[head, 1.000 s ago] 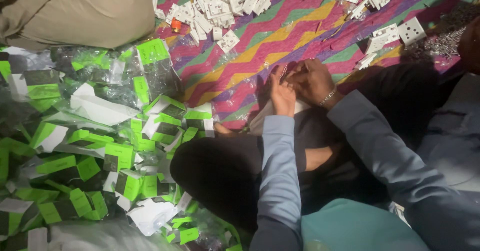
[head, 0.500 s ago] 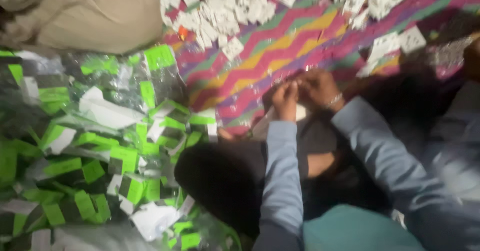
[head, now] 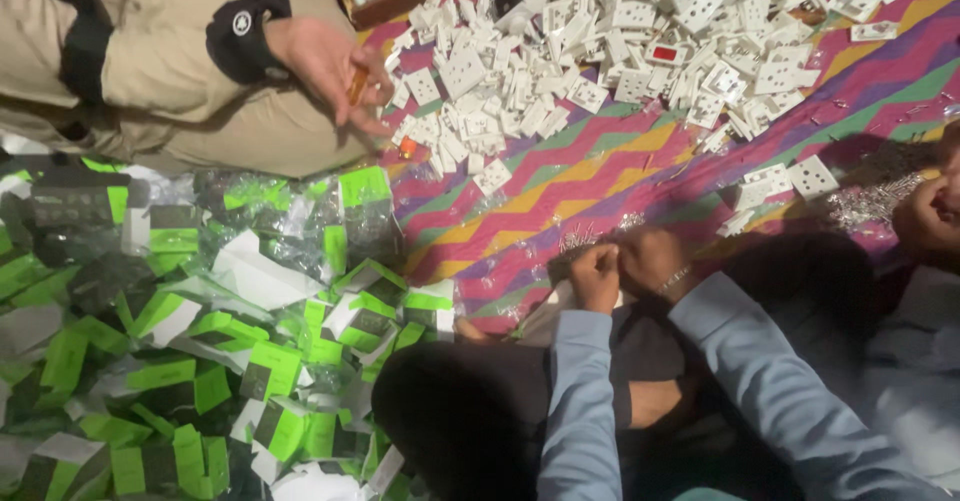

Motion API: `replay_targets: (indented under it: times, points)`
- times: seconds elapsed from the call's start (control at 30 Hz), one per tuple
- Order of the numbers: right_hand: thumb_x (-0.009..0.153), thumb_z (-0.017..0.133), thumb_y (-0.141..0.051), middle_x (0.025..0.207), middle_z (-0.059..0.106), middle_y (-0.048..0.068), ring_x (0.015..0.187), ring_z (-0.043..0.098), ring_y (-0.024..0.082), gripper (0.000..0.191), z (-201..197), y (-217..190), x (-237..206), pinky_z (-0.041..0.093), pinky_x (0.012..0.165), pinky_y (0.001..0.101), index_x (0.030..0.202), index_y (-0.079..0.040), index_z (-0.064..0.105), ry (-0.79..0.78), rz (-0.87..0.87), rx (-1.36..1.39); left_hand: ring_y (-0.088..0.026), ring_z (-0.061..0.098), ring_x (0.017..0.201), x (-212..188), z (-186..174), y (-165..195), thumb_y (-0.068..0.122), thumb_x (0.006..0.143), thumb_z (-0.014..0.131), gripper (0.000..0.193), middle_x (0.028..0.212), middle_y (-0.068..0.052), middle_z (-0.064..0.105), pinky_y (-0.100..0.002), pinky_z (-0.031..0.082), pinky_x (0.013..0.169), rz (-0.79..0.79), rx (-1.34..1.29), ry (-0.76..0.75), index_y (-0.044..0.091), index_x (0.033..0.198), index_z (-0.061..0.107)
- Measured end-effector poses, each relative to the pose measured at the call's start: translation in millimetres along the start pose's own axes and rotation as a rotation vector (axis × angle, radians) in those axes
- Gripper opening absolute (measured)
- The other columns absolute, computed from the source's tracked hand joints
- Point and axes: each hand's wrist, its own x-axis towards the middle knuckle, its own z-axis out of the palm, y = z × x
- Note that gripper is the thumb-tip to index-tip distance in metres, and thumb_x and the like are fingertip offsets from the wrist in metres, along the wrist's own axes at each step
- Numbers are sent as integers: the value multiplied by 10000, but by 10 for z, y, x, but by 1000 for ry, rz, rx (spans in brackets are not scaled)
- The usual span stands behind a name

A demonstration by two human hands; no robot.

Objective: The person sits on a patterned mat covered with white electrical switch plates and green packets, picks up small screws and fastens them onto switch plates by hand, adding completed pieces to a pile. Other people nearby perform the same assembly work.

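Working close together over the lap, the person's left hand and right hand have their fingers curled in tight, touching each other; whatever small part they pinch is too hidden to tell. A white plate lies just beneath the left hand. Ahead, on the zigzag-striped mat, a heap of white socket plates spreads. Green-and-black packets pile at left. Another person's hand holds a small orange piece.

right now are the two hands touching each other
Touching: the head view shows the left hand pressed against the right hand, no gap between them.
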Motion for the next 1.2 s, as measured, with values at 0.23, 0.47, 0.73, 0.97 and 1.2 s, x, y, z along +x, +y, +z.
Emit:
replay_targets:
  times: [0.23,0.47,0.73,0.97,1.2]
  points:
    - [841,639,-177,858,726,201,782,705,404,227,-6,-11,31,565,732,491,983,-120,806,42,-48,-49,-202,725,829,31,-26,89,55,893,743,105,890,-132,766,-325,557,784,58,-8,-10,-16,966,766]
    - [870,608,-226,870,752,198,781,759,342,255,-54,-13,61,585,708,435,978,-73,782,113,107,261,-206,720,852,24,-4,58,17,896,687,134,919,-132,765,-329,563,799,-40,-45,-38,-17,1012,746]
    - [906,662,-359,849,738,261,773,764,347,384,-150,-111,158,578,704,445,952,5,775,-194,275,167,-183,702,822,81,-4,-43,60,920,696,134,899,-116,750,-336,565,769,57,22,-16,-22,1018,737]
    - [898,668,-241,841,792,150,815,726,210,273,-277,-158,162,577,745,379,947,10,763,-215,265,552,-177,663,684,88,22,-58,110,927,689,130,814,-78,718,-344,555,650,-107,-122,-53,-7,978,712]
    - [885,687,-204,833,762,133,795,686,185,207,-222,-140,203,566,735,373,902,-4,737,-198,122,605,-294,679,820,89,13,2,130,959,659,159,857,-180,720,-394,531,755,208,140,46,-15,902,691]
